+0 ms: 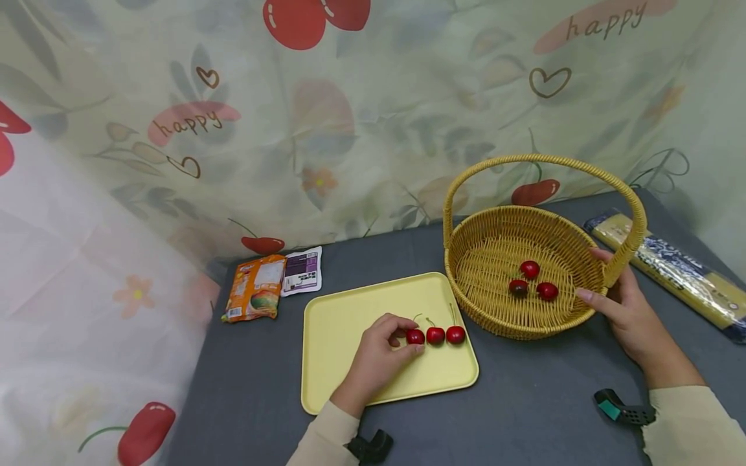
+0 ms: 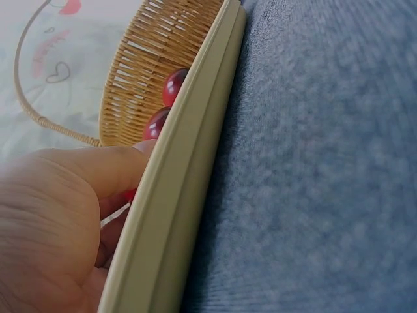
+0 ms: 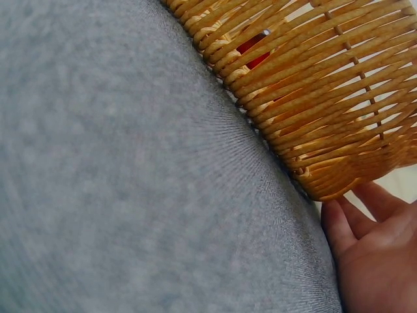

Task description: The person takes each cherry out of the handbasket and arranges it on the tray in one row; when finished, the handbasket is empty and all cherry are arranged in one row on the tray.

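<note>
My left hand (image 1: 381, 356) is over the yellow tray (image 1: 344, 310), thumb and fingertips pinching the leftmost cherry (image 1: 415, 336). To its right, a middle cherry (image 1: 435, 336) and a right-hand cherry (image 1: 456, 334) lie in a row, stems pointing up the tray. In the left wrist view the tray's edge (image 2: 176, 182) partly hides the cherries and fingers. My right hand (image 1: 632, 317) grips the right rim of the wicker basket (image 1: 524, 327), below its handle, thumb inside and fingers outside. Three cherries (image 1: 530, 270) lie on the basket's floor.
An orange packet (image 1: 254, 288) and a white-and-purple sachet (image 1: 302, 270) lie behind the tray to the left. A long shiny gold-and-blue package (image 1: 682, 272) lies right of the basket. Patterned cloth (image 1: 379, 129) hangs behind the grey-covered table (image 1: 250, 388).
</note>
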`<control>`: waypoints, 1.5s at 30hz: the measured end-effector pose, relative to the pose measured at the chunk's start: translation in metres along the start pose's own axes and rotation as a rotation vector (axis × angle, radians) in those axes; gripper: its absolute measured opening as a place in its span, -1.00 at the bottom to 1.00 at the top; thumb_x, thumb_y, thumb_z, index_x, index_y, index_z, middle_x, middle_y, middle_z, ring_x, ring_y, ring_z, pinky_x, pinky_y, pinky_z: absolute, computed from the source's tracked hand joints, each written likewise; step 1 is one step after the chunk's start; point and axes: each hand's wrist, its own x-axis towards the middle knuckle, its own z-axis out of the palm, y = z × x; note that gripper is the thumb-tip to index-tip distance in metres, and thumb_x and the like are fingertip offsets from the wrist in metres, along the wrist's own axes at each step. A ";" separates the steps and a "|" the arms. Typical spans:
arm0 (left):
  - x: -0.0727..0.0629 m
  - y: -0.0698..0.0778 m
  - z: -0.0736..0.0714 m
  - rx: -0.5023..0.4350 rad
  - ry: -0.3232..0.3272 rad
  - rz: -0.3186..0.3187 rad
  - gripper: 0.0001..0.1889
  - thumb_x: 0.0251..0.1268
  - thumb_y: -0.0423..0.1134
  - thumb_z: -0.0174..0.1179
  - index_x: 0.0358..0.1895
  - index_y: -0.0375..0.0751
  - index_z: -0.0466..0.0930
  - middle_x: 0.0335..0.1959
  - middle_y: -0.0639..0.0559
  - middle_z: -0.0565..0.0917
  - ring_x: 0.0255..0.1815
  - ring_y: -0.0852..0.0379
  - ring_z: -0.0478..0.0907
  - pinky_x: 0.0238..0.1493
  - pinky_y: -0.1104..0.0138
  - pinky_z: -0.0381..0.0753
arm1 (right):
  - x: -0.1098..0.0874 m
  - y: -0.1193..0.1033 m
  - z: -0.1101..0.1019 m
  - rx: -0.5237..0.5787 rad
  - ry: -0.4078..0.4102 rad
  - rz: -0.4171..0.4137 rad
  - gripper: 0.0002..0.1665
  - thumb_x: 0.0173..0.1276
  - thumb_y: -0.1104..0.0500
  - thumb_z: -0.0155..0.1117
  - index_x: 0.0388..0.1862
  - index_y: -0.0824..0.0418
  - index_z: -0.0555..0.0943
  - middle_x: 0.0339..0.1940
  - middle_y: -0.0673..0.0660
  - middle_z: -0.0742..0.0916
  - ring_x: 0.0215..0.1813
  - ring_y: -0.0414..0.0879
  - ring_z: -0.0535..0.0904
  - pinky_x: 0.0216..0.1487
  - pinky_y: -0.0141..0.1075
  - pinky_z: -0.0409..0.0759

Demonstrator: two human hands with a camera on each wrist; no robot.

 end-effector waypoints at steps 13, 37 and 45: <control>0.000 0.001 0.003 0.025 -0.004 -0.013 -0.72 0.32 -0.24 0.61 0.05 0.01 0.82 -0.11 0.26 0.67 -0.15 0.11 0.56 -0.06 0.25 0.61 | 0.000 0.000 -0.002 -0.002 0.000 -0.001 -0.13 0.61 0.53 0.10 0.77 0.13 0.11 0.47 0.14 0.43 0.40 -0.16 0.47 0.19 -0.50 0.48; 0.004 0.009 -0.002 -0.270 0.152 -0.120 -0.71 0.70 -0.01 0.24 0.08 -0.13 0.81 -0.05 0.00 0.77 -0.10 -0.03 0.65 -0.11 0.27 0.64 | 0.001 0.001 -0.001 -0.004 0.004 0.001 -0.14 0.60 0.53 0.11 0.76 0.13 0.13 0.47 0.13 0.45 0.39 -0.17 0.50 0.18 -0.50 0.50; 0.014 0.027 -0.014 -0.445 0.141 -0.130 -0.46 0.86 0.05 -0.11 0.22 -0.32 0.73 0.10 -0.16 0.75 0.02 -0.21 0.67 -0.12 0.18 0.72 | 0.000 -0.001 0.000 0.003 0.000 -0.003 -0.14 0.60 0.53 0.10 0.76 0.14 0.13 0.47 0.16 0.44 0.39 -0.16 0.50 0.19 -0.49 0.50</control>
